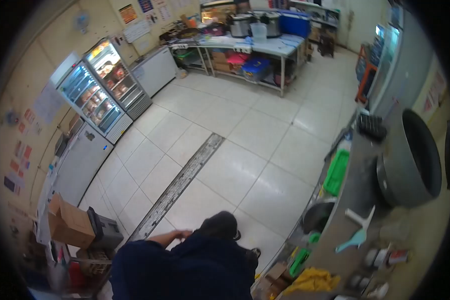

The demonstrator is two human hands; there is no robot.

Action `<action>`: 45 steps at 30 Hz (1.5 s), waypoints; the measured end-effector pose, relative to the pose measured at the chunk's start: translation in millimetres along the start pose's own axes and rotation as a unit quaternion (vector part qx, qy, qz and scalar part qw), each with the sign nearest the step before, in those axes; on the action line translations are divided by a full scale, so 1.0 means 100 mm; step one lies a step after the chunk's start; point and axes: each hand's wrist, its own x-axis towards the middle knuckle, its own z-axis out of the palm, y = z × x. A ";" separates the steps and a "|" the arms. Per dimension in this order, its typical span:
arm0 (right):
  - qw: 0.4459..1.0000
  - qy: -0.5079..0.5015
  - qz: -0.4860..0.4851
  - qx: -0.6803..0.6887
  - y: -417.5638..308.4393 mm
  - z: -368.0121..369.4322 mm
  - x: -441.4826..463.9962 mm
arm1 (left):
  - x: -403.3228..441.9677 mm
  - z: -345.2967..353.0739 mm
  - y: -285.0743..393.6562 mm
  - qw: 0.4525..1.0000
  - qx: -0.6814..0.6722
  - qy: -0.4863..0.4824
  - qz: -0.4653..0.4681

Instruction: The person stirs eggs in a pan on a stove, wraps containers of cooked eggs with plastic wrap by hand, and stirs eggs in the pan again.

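Observation:
My left hand (183,234) reaches out from the dark blue shirt (175,272), in front of my body and beside my dark grey trouser leg (219,225). Its fingers look loosely stretched, with nothing visible in them; the hand is small and partly covered by the leg. My right hand is out of view. Below me lies the white tiled floor (235,175), crossed by a long drain channel (185,182). Parts of my shoes show near the leg.
On the right, a counter (345,220) holds a large grey pot (410,160), a pale blue scraper-like tool (356,239) and a yellow cloth (312,281). Lit display fridges (92,100), a chest freezer (82,160) and a cardboard box (71,225) line the left. A work table (280,47) stands ahead.

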 end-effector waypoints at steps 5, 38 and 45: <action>0.964 -0.257 0.005 -0.068 -0.82 1.31 0.81 | 0.04 0.40 -0.22 0.990 -0.122 -0.067 -0.021; 0.691 -0.614 0.057 -0.377 -5.80 12.10 4.28 | 3.55 -8.50 1.25 0.772 -0.619 0.079 0.117; 0.626 -0.630 0.054 -0.456 -6.67 14.49 5.09 | 4.69 -11.30 1.15 0.701 -0.679 0.127 0.175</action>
